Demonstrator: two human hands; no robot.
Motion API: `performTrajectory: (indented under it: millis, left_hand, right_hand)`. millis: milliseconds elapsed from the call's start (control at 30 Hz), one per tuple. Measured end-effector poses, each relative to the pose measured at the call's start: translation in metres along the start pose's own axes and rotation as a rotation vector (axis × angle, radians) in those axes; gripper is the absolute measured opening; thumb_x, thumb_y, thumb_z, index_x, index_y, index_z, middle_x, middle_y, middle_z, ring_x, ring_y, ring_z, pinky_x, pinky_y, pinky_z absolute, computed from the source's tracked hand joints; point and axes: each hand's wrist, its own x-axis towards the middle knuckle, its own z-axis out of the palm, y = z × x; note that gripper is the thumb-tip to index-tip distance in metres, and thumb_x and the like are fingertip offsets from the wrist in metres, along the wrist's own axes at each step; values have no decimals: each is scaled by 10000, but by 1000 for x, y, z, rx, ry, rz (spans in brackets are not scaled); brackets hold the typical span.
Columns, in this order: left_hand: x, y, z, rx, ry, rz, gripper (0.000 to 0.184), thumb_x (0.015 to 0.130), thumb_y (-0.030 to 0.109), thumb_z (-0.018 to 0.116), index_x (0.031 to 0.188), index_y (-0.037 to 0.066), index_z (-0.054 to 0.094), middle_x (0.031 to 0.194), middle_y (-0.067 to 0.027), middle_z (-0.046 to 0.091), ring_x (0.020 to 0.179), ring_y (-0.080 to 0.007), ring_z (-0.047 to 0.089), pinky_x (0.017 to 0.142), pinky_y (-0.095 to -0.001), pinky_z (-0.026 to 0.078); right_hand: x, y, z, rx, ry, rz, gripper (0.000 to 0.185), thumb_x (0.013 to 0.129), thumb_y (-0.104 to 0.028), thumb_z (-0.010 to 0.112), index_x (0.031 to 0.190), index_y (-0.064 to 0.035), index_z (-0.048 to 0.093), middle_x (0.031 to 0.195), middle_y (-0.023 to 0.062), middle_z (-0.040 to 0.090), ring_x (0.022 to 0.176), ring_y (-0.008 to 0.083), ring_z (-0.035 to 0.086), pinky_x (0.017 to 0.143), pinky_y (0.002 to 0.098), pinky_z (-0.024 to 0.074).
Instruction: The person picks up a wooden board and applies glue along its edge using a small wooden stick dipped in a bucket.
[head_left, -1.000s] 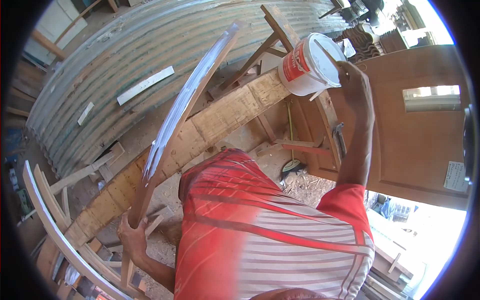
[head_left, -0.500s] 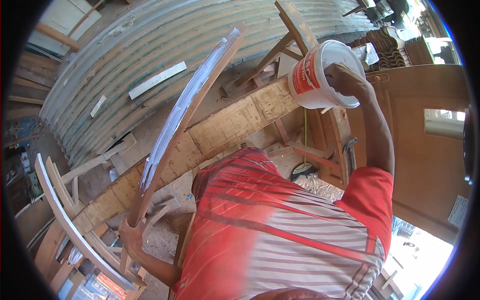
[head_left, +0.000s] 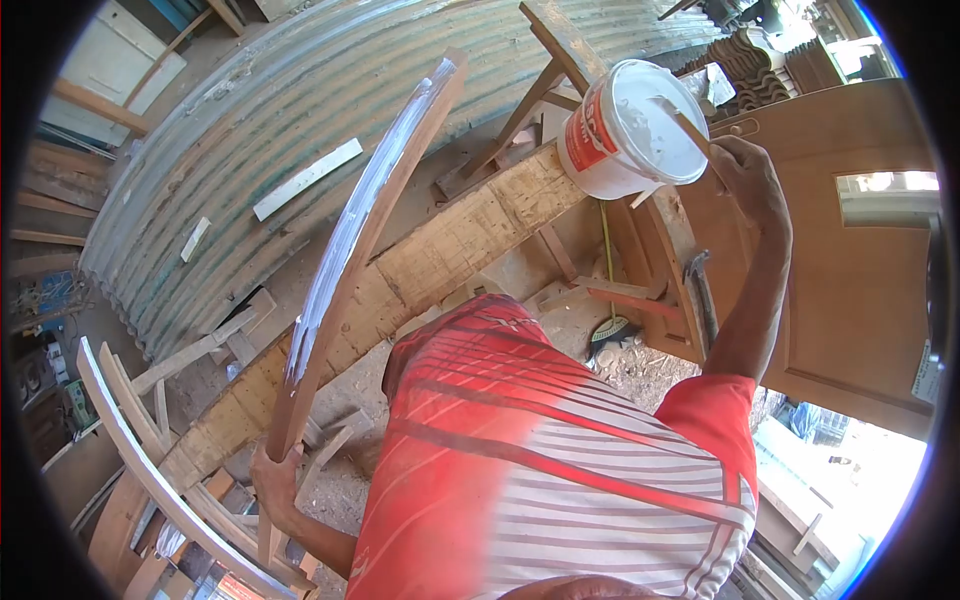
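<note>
My left hand (head_left: pixel 275 482) grips the lower end of a curved wooden strip (head_left: pixel 385 205), whose upper face is streaked with white glue or paint. The strip slants up and away over a long wooden plank. My right hand (head_left: pixel 748 172) is closed on a thin wooden stick (head_left: pixel 692 132), held at the right rim of a white bucket (head_left: pixel 602 178) with a red label. The stick's tip reaches over the bucket's mouth, where white material shows inside. The bucket sits at the far end of the plank (head_left: pixel 450 245).
Corrugated metal sheets (head_left: pixel 230 170) lie beyond the plank. A wooden door (head_left: pixel 840 290) stands at the right, near a clamp (head_left: pixel 698 290). Curved wooden pieces (head_left: pixel 150 470) are at the lower left. A broom head (head_left: pixel 612 330) rests on the littered floor.
My right hand went into the bucket and has come back out to its right side, still with the stick. My left hand keeps hold of the strip. The whole view has shifted slightly.
</note>
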Motion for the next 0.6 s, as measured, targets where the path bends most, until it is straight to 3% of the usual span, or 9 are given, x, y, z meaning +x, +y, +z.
performTrajectory:
  millis: [167,267,367,433,467,500,600]
  left_hand:
    - [0,1,-3,-1,-25,21,504,802,238,874,1204,-22,718,1105,-281,752,1057,-461,714,952,-506,533]
    - [0,0,-5,-41,-41,32,485,801,232,875,1191,-12,723,1102,-266,759,1056,-454,719,948,-505,533]
    - [1,-1,-4,-44,-32,55,461,804,220,873,1181,-2,727,1097,-248,765,1054,-446,723,944,-501,533]
    - [0,-2,-3,-48,-26,63,450,808,211,868,1183,6,728,1099,-237,768,1058,-441,724,944,-500,533]
    - [0,-1,-4,-53,-27,65,447,810,208,866,1188,12,729,1104,-232,769,1062,-439,723,946,-501,532]
    - [-1,-1,-5,-58,-27,67,445,813,205,863,1194,17,730,1108,-228,770,1067,-437,723,949,-502,531]
    - [-3,1,-4,-50,4,50,450,815,209,865,1207,32,730,1123,-226,769,1090,-432,718,962,-509,526]
  right_hand:
    - [-18,-2,21,190,151,-63,284,1033,-202,619,1132,15,773,819,43,692,707,104,615,669,272,504]
    - [-32,-60,46,148,203,-84,294,1032,-178,621,1213,12,754,875,60,719,753,107,649,698,281,533]
    - [-31,-105,92,203,94,-150,345,1025,-168,634,1307,12,716,936,74,743,803,114,683,729,295,558]
    - [-12,-113,136,364,-18,-147,407,1014,-148,654,1398,-14,674,1015,111,763,825,148,728,753,310,579]
    - [-4,-121,154,313,-35,-188,405,1025,-164,662,1406,-27,674,1020,137,766,840,158,736,757,321,583]
    - [-2,-135,165,182,-37,-207,392,1040,-185,639,1407,-56,683,1053,193,772,899,238,763,791,370,592]
    - [50,-107,212,-107,113,-394,381,1037,-186,626,1396,-78,696,1068,243,761,959,344,756,830,429,586]
